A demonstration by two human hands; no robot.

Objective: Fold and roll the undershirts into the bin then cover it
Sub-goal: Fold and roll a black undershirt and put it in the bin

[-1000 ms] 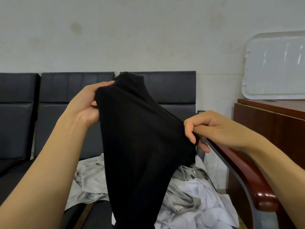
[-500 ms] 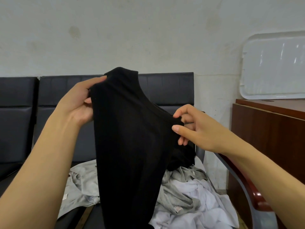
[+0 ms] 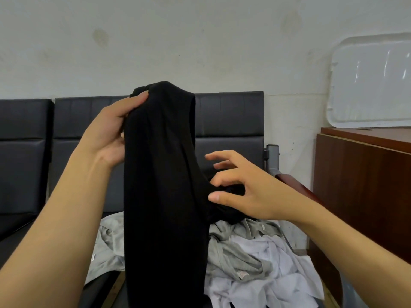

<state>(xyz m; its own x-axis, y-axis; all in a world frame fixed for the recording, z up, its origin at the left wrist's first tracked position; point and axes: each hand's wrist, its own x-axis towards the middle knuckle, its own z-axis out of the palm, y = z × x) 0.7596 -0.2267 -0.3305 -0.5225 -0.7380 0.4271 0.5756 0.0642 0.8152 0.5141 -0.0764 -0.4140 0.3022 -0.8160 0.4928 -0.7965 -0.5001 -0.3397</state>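
Left hand [image 3: 111, 130] grips the black undershirt [image 3: 164, 185] high at centre frame; right hand [image 3: 242, 192], fingers spread, touches its side. Folding underway — next, pinch that edge and square it.

We see the black undershirt [image 3: 164, 174] hang narrower now — 1 second ago it spread wide between both hands, and now it drops as a long column from the left hand [image 3: 111, 134]. That hand bunches the top edge, its thumb over the gathered cloth. The right hand [image 3: 242, 187] no longer pinches the far corner; its fingers are spread and loosened, thumb and lower fingers at a fold of the fabric — lower and nearer the column than before.
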